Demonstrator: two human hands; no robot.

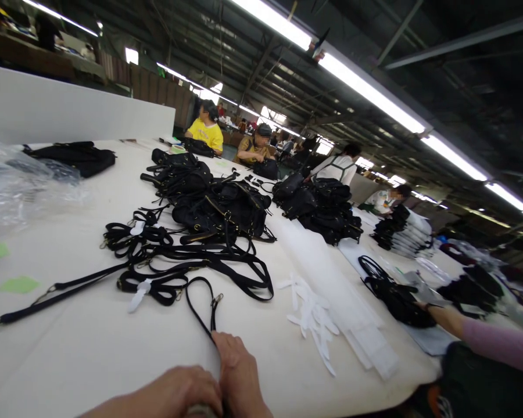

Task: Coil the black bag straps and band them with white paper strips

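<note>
At the near edge of the table, my right hand (240,371) is closed around a narrow black strap (196,307). A loop of this strap with a metal clip (218,299) reaches forward from it over the white tabletop. My left hand (178,390) is curled tight against the right one, with black strap showing between the two. What lies under its fingers is partly hidden. Just ahead lie bundled black straps (157,287), tied with a white band (141,295). One long strap (65,290) with metal hooks stretches to the left edge.
Black bags (226,209) are piled beyond the straps. White strips (316,316) and long white sheets (331,278) lie to the right, clear plastic (21,186) and green paper (20,284) to the left. A co-worker's arm (497,342) reaches in at right; other people sit across.
</note>
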